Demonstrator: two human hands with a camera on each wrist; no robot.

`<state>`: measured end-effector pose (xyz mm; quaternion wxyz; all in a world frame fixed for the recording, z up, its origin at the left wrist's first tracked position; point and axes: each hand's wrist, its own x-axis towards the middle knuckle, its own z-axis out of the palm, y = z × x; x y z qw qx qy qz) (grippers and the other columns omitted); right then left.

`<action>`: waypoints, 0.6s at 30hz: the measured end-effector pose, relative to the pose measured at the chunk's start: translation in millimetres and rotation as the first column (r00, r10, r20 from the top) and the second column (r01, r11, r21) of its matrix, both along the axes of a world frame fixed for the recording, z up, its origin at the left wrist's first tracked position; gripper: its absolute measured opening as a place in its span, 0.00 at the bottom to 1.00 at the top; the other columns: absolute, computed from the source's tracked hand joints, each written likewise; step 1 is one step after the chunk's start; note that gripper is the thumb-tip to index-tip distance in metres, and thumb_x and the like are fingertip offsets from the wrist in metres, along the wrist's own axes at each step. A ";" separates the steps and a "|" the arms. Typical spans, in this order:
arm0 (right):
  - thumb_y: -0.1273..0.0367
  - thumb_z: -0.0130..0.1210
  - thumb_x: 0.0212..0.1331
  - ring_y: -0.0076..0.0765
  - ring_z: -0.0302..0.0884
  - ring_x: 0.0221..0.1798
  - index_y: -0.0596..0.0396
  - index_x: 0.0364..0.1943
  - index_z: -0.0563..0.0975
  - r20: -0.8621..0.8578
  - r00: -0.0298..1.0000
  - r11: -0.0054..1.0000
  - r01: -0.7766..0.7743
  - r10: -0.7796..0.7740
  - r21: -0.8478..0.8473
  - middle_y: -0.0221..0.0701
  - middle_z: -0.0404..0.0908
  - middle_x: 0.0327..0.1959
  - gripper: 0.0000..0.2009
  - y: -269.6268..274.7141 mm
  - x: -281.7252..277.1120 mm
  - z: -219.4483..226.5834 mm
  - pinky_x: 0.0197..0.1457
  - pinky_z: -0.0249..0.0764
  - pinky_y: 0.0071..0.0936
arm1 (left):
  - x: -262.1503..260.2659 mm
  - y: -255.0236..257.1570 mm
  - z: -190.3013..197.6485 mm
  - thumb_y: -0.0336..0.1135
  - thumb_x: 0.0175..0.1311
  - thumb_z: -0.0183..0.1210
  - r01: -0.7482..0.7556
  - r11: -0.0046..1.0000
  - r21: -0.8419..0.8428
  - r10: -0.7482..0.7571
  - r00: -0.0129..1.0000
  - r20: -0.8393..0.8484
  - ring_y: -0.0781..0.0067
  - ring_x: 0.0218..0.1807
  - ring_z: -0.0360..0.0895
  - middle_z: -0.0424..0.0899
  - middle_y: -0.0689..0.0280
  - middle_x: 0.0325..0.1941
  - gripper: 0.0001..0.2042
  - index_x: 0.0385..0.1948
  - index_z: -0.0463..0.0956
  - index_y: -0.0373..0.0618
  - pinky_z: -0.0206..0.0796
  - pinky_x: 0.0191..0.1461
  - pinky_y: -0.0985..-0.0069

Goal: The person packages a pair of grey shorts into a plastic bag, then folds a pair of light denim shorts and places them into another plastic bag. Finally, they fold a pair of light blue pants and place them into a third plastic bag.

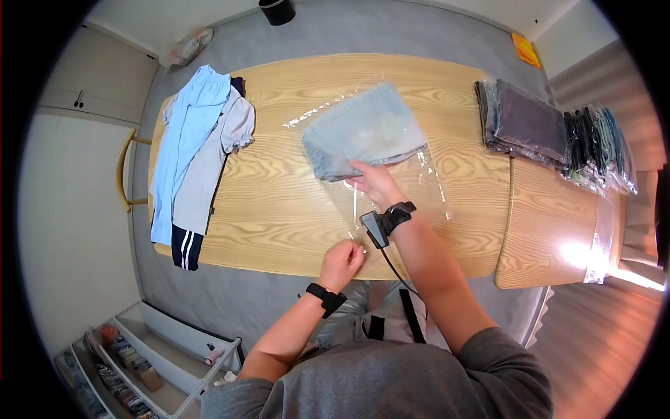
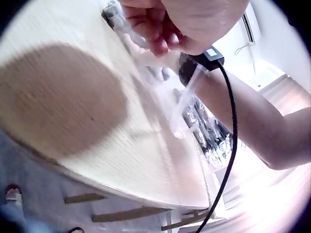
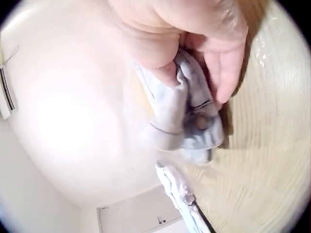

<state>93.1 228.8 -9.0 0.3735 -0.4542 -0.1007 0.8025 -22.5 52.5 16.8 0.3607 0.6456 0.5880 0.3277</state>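
Observation:
A folded light-blue denim garment [image 1: 363, 129] lies at the middle of the wooden table within a clear plastic bag [image 1: 436, 185]. My right hand [image 1: 377, 186] grips the garment's near edge, thumb on top and fingers underneath. Up close in the right wrist view, the same hand [image 3: 180, 43] pinches the folded denim [image 3: 167, 114], and a round button shows on it. Nearer my body, my left hand [image 1: 342, 265] has its fingers curled and pinches the bag's near edge. A strip of clear plastic [image 2: 187, 99] hangs below it in the left wrist view.
Light-blue and grey clothes [image 1: 192, 146] are spread over the table's left end. Several bagged folded garments [image 1: 530, 122] are stacked at the right. Clear plastic [image 1: 599, 244] lies on the side table [image 1: 551, 223]. An open drawer unit [image 1: 164, 349] stands at lower left.

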 end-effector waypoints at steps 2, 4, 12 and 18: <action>0.69 0.55 0.58 0.35 0.77 0.44 0.65 0.48 0.70 0.167 0.984 0.997 -0.064 0.056 0.043 0.35 0.78 0.41 0.17 -0.1 -2.1 5.8 0.41 0.76 0.27 | -3.2 2.2 1.4 0.28 0.53 0.59 -0.022 1.000 0.016 0.022 1.000 -0.020 0.66 0.19 0.68 0.68 0.60 0.17 0.08 0.20 0.69 0.40 0.62 0.23 0.74; 0.67 0.59 0.55 0.32 0.78 0.40 0.63 0.43 0.72 0.202 0.978 0.991 -0.073 0.049 0.114 0.36 0.77 0.40 0.16 -0.7 -0.8 2.9 0.37 0.76 0.24 | -6.4 1.3 4.5 0.30 0.54 0.59 -0.014 1.000 0.011 0.015 0.999 -0.049 0.64 0.18 0.67 0.68 0.60 0.16 0.10 0.19 0.68 0.40 0.60 0.23 0.71; 0.62 0.60 0.54 0.30 0.77 0.28 0.60 0.43 0.72 0.209 0.941 0.963 -0.269 0.265 -0.011 0.34 0.78 0.33 0.18 18.6 10.4 13.2 0.32 0.74 0.20 | -5.8 1.1 15.1 0.32 0.53 0.59 0.022 1.000 0.015 -0.020 0.994 -0.112 0.57 0.20 0.68 0.69 0.60 0.16 0.10 0.17 0.68 0.42 0.61 0.26 0.66; 0.64 0.55 0.60 0.40 0.75 0.45 0.63 0.51 0.62 -0.233 0.949 0.976 0.200 -0.214 -0.081 0.53 0.63 0.55 0.22 -1.8 35.1 -7.7 0.34 0.73 0.17 | 34.0 -10.6 33.9 0.35 0.52 0.57 0.444 0.893 0.073 -0.420 0.881 -0.219 0.56 0.33 0.71 0.72 0.57 0.26 0.08 0.24 0.71 0.40 0.65 0.39 0.62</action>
